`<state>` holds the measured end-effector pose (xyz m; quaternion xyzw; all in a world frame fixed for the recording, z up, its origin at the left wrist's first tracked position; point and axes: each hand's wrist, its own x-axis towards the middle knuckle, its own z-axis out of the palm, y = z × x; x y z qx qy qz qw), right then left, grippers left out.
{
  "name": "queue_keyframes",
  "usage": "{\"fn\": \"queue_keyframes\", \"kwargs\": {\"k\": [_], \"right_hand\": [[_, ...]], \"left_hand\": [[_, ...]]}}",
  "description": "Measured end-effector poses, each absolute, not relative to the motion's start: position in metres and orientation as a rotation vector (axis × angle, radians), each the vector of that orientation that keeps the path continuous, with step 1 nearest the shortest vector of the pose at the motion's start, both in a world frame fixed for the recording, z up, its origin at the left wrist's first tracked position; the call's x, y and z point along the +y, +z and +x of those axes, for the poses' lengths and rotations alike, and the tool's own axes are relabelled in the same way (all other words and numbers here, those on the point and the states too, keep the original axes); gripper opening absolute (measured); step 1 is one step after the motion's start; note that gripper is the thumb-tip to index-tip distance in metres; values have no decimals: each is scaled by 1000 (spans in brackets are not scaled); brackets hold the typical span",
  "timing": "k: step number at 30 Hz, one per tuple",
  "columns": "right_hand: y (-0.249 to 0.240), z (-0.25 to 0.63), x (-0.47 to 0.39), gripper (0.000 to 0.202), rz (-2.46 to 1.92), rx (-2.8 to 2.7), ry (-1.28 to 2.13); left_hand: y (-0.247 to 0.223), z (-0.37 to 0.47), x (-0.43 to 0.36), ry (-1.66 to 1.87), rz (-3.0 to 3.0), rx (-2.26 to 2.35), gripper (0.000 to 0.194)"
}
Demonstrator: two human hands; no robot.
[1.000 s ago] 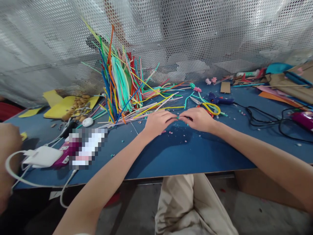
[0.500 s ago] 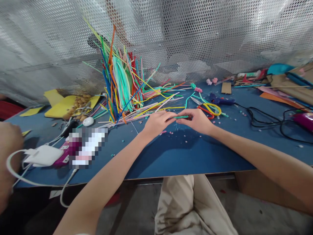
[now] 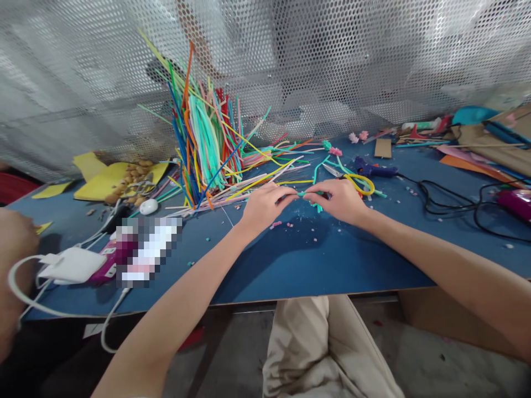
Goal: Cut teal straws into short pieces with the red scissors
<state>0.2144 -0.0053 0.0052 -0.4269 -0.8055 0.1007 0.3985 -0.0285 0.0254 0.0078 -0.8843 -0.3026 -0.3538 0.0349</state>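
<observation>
Between my two hands is a short green pipe cleaner (image 3: 301, 194), held above the blue table. My left hand (image 3: 267, 205) pinches its left end between thumb and fingertips. Close beside it, my right hand (image 3: 338, 200) pinches the other end, and a bit of teal fuzz shows under its fingers. Scissors with a yellow and red handle (image 3: 364, 184) lie just behind my right hand, partly covered by it. Pink and white fuzz scraps (image 3: 289, 224) are scattered below my hands.
A tall bundle of coloured pipe cleaners (image 3: 207, 143) stands at the back left, with loose ones beside it. A purple glue gun (image 3: 375, 168) trails a black cord rightward. White charger (image 3: 74, 264) and phone (image 3: 151, 251) lie left, near another person's arm (image 3: 19, 260).
My fingertips have drawn closer together on the green pipe cleaner, so less of it shows. Teal fuzz now appears below my right hand's fingers.
</observation>
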Motion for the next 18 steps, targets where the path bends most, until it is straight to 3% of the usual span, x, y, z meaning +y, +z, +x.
{"fn": "queue_keyframes", "kwargs": {"k": [18], "right_hand": [[3,221,-1,45,-1134,-2168,158]], "left_hand": [[8,-28,23,-1097,-2672,-905,26]]}}
